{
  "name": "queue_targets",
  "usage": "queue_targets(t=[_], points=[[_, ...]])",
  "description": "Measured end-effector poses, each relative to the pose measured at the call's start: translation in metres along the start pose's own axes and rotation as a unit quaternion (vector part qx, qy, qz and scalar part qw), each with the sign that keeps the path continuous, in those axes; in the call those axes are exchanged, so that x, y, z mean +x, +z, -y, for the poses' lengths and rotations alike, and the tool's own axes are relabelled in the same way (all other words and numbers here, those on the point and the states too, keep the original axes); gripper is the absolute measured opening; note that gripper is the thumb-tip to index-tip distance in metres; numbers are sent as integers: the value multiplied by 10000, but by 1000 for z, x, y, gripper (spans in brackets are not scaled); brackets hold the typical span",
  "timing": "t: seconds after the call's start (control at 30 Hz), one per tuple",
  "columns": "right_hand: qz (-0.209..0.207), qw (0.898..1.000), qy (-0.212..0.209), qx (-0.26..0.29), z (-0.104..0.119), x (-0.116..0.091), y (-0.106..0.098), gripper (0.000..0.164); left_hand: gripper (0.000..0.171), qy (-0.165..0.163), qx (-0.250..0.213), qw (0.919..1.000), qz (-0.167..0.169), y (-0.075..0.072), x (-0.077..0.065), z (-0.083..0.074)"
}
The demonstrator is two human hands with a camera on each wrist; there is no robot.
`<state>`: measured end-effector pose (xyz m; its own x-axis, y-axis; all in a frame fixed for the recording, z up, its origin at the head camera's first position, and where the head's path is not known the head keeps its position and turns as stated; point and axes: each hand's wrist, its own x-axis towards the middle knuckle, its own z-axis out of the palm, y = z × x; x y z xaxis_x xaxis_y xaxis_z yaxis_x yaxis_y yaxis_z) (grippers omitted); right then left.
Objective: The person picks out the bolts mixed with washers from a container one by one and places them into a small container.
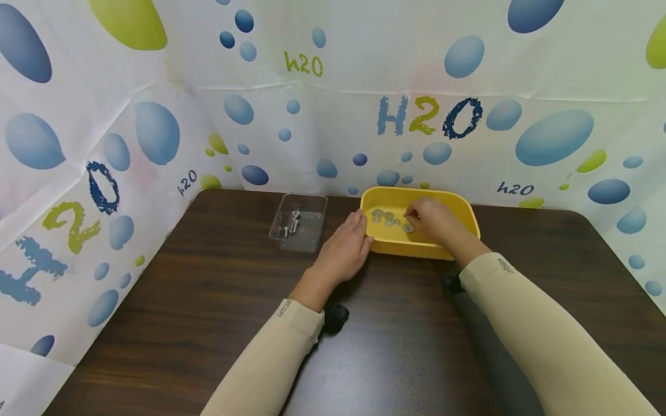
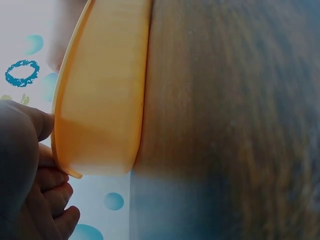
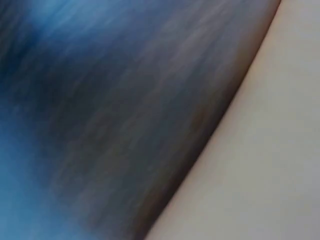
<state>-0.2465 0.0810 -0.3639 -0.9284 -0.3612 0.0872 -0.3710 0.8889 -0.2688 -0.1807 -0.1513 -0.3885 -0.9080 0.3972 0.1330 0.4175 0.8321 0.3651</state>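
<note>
White sheeting (image 1: 354, 75) printed with blue and green drops and H2O lettering hung behind and beside a dark brown desk (image 1: 395, 346). Near its far edge sat two containers. On the left, a clear plastic box (image 1: 311, 234) held a few metal bolts (image 1: 295, 223), bunched toward its left half. To its right, a yellow tray (image 1: 411, 249) held several flat, round washers (image 1: 389, 216), spread over the left and middle of its floor.

Between box and tray ran a narrow strip of wood, with the left hand at its near end. More wood showed between the forearms and from the tray's right end to the desk's rounded far corner.

The left hand (image 1: 344, 248) lay against the tray's left end, fingers straight and close together, thumb touching the rim near the front corner. The right hand (image 1: 432, 218) reached over the front wall into the tray, fingertips pinching a small metal piece (image 1: 405, 215), too small to identify, just above a larger washer. Cream sleeves (image 1: 267, 361) covered both forearms.
</note>
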Motion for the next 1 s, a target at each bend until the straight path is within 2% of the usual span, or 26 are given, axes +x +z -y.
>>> queue_targets(t=[0.2, 0.4, 0.63, 0.83, 1.0], points=[[-82, 9999, 108, 51, 17, 4, -8, 22, 60, -2, 48, 10000, -70, 0, 0, 1], [-275, 9996, -5, -12, 31, 4, -10, 38, 60, -5, 20, 10000, -37, -1, 1, 1], [-486, 9985, -250, 65, 39, 3, -8, 23, 60, 60, -27, 9999, -86, -5, -2, 3], [-629, 9969, -473, 5, 52, 2, -6, 24, 58, 145, -159, 9993, -313, -14, -9, 9], [-683, 9960, -571, 72, 63, 2, -4, 27, 58, 68, -107, 9990, -431, -25, -18, 19]])
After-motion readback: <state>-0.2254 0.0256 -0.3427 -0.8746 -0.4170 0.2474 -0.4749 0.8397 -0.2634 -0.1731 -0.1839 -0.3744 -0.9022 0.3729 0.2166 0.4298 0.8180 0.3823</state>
